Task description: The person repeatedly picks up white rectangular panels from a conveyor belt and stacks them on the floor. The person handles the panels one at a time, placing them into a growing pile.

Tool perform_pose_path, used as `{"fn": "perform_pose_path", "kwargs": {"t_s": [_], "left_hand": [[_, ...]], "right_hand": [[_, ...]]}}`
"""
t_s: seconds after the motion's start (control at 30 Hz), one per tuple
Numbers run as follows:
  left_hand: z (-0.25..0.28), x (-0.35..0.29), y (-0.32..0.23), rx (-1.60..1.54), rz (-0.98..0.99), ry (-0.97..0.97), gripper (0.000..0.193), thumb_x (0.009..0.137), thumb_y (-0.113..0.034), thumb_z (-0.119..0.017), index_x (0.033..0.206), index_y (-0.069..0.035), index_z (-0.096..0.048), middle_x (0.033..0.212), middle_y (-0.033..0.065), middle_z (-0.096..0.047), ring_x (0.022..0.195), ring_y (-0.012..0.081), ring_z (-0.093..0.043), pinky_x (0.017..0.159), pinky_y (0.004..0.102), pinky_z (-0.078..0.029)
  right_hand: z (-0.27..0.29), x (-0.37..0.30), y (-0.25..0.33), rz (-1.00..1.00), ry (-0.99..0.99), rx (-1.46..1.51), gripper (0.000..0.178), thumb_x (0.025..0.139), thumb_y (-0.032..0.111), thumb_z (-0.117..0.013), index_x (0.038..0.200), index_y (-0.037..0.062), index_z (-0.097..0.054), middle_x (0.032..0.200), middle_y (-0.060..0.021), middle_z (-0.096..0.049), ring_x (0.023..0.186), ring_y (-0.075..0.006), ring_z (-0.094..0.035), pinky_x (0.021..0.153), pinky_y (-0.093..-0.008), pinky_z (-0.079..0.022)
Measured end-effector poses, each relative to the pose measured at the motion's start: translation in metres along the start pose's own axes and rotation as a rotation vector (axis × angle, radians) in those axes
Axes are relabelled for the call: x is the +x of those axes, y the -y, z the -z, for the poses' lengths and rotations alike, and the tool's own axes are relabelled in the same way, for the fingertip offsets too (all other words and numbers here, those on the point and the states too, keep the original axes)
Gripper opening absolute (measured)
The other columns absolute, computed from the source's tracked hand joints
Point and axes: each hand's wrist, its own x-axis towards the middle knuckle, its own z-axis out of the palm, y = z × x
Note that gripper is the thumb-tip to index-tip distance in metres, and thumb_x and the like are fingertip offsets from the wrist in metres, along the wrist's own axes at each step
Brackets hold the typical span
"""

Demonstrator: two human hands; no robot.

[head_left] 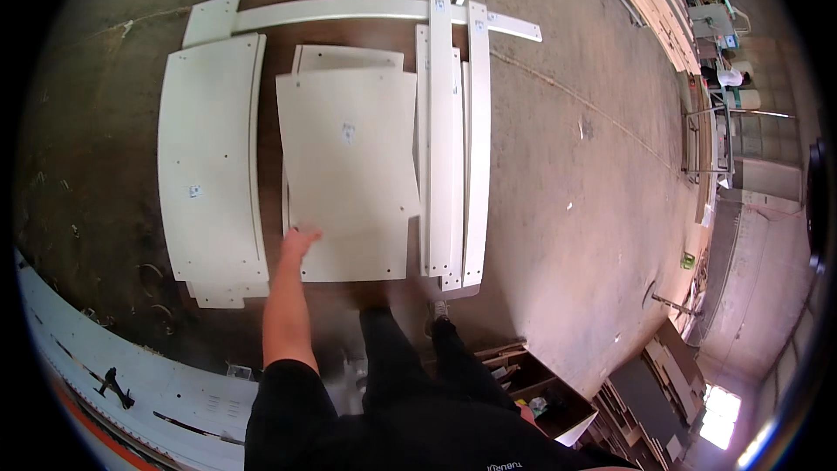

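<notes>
My left hand point(301, 242) reaches out over the lower left edge of a stack of white boards point(349, 157). Its fingers look apart and slightly blurred, with nothing in them; whether it touches the board, I cannot tell. The top board has drilled holes and a small label. To the left lies another stack of long white panels point(209, 157). Narrow white strips point(442, 139) lie lengthwise on the right. Of my right hand point(526, 414) only a small patch of skin shows beside my body at the lower right; its fingers are hidden.
The boards lie on a brown surface point(349, 296). Across the far side runs a long white rail point(340, 9). A wooden box point(545, 384) with odd items stands at the lower right. A long pale machine bed point(131, 366) fills the lower left. Timber stacks point(658, 4) stand far right.
</notes>
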Motion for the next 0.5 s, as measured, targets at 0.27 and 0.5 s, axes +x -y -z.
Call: {"fn": "perform_pose_path", "kwargs": {"t_s": [0.27, 0.5], "left_hand": [[-0.112, -0.201, 0.107, -0.385, -0.007, 0.252, 0.053, 0.084, -0.039, -0.082, 0.118, 0.002, -0.074, 0.107, 0.0104, -0.076, 0.095, 0.0197, -0.071, 0.082, 0.0363, -0.056], [-0.122, -0.416, 0.081, -0.586, 0.046, 0.144, 0.04, 0.089, -0.036, -0.075, 0.101, 0.001, -0.073, 0.086, 0.0058, -0.068, 0.074, 0.0159, -0.06, 0.065, 0.0358, -0.048]], "right_hand": [[0.074, 0.143, -0.017, 0.521, -0.066, -0.495, 0.034, 0.099, 0.033, -0.055, 0.119, 0.0123, -0.072, 0.109, -0.0198, -0.073, 0.103, -0.0411, -0.069, 0.087, -0.0501, -0.055], [0.091, 0.22, 0.129, 0.702, 0.025, -0.481, 0.04, 0.095, 0.046, -0.061, 0.11, 0.012, -0.075, 0.102, -0.0165, -0.076, 0.096, -0.0376, -0.072, 0.082, -0.0468, -0.056]]}}
